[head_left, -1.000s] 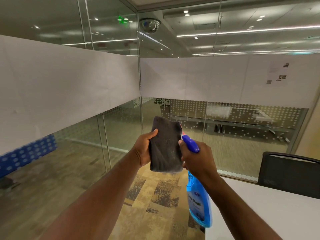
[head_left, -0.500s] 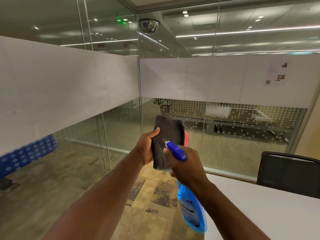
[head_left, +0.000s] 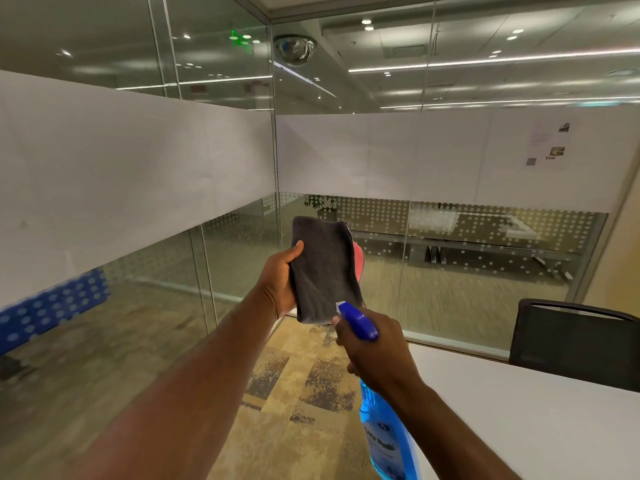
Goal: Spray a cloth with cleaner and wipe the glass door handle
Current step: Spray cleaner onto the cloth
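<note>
My left hand (head_left: 280, 282) holds a dark grey cloth (head_left: 323, 268) upright in front of me, thumb across its left edge; a pink layer shows behind its right side. My right hand (head_left: 375, 349) grips a blue spray bottle (head_left: 384, 434) of cleaner by the neck. Its blue nozzle (head_left: 356, 320) points at the cloth's lower right corner, very close to it. The bottle's body hangs below my wrist. No door handle is visible.
Glass partition walls (head_left: 450, 265) with a white frosted band surround the room, meeting at a corner (head_left: 275, 168). A white table (head_left: 519, 417) sits at lower right with a black chair (head_left: 575, 341) behind it. Patterned carpet (head_left: 294, 393) lies below.
My right hand and the bottle have dropped lower and back toward me, from beside the cloth's middle to its bottom corner. The cloth stays held up in my left hand.
</note>
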The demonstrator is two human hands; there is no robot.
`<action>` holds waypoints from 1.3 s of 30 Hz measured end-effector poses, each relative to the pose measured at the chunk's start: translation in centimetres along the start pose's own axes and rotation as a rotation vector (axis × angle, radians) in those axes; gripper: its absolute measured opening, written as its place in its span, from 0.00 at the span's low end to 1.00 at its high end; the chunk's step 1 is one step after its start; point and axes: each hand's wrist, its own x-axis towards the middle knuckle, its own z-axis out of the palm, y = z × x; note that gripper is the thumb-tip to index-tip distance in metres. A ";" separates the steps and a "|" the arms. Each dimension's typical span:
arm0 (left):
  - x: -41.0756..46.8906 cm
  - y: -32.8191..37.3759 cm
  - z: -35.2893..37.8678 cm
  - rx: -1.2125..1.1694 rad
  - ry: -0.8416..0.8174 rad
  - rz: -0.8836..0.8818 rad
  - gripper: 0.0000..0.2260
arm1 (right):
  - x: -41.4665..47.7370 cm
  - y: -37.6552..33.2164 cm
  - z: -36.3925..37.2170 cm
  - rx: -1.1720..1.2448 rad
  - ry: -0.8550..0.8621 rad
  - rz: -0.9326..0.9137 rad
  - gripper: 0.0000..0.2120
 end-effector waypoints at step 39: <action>1.1 -6.3 2.9 0.088 -0.095 -0.180 0.23 | 0.2 2.6 -4.0 0.036 0.170 -0.004 0.10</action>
